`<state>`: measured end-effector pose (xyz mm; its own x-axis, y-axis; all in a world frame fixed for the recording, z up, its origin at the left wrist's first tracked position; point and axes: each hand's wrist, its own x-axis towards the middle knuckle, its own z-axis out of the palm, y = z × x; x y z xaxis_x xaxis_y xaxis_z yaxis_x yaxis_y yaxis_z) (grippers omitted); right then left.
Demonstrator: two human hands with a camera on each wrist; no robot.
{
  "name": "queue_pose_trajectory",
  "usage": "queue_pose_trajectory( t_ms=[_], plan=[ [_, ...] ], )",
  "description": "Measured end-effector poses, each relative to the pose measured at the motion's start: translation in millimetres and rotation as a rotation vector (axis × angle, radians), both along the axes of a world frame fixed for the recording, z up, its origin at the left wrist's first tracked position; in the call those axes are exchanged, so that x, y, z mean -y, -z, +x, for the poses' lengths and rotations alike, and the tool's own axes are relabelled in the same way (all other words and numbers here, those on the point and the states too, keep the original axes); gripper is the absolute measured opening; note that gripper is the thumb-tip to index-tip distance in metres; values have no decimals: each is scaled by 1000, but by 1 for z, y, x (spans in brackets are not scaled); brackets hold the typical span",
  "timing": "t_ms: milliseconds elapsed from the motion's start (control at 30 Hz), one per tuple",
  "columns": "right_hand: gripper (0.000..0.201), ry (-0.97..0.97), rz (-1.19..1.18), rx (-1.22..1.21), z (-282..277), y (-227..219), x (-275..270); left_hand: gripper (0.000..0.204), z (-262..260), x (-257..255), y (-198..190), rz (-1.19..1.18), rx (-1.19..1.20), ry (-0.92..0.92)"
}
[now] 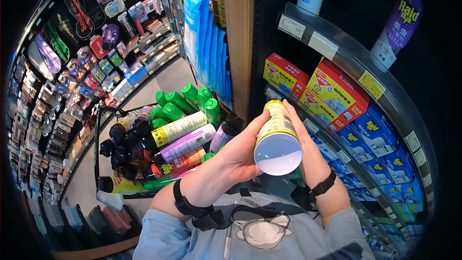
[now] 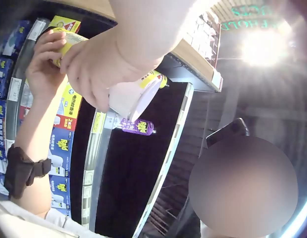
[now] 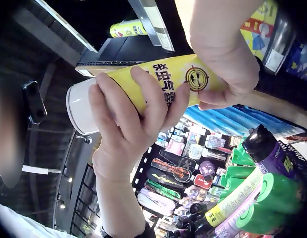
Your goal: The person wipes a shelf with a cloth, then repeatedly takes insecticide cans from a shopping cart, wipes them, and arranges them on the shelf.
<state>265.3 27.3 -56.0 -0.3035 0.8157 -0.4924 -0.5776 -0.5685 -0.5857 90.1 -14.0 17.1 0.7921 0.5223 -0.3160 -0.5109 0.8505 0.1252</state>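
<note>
A yellow and white insecticide spray can [image 1: 277, 123] is held between both hands in front of the chest, its pale round base tilted toward the head camera. My left hand [image 1: 243, 153] grips the lower part of the can; in the right wrist view its fingers [image 3: 153, 94] curl across the yellow label. Nearer the top end, my right hand [image 1: 308, 147] holds the can from the other side. The right wrist view shows a target mark on the yellow can wall [image 3: 197, 78]. In the left wrist view, the right hand's fingers [image 2: 53, 43] wrap around the top end.
Left of me, a black basket [image 1: 97, 139] is piled with green, yellow and purple spray cans. On the right, a curved shelf [image 1: 346, 60] carries a purple Raid can [image 1: 397, 29] and, below, red-yellow boxes [image 1: 332, 91] and blue Raid boxes [image 1: 378, 135]. Blue packets [image 1: 195, 24] hang ahead.
</note>
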Motion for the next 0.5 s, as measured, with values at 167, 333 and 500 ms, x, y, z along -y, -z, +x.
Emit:
queue_pose_trajectory(
  t_ms=[167, 333, 500],
  plan=[
    [67, 0, 21, 40, 12, 13, -3, 51, 9, 6, -7, -17, -27, -10],
    [67, -51, 82, 23, 16, 16, -1, 50, 12, 10, -1, 52, -24, 14],
    [69, -76, 70, -5, 18, 10, 0, 50, 22, 18, 2, 43, -93, -99]
  ],
)
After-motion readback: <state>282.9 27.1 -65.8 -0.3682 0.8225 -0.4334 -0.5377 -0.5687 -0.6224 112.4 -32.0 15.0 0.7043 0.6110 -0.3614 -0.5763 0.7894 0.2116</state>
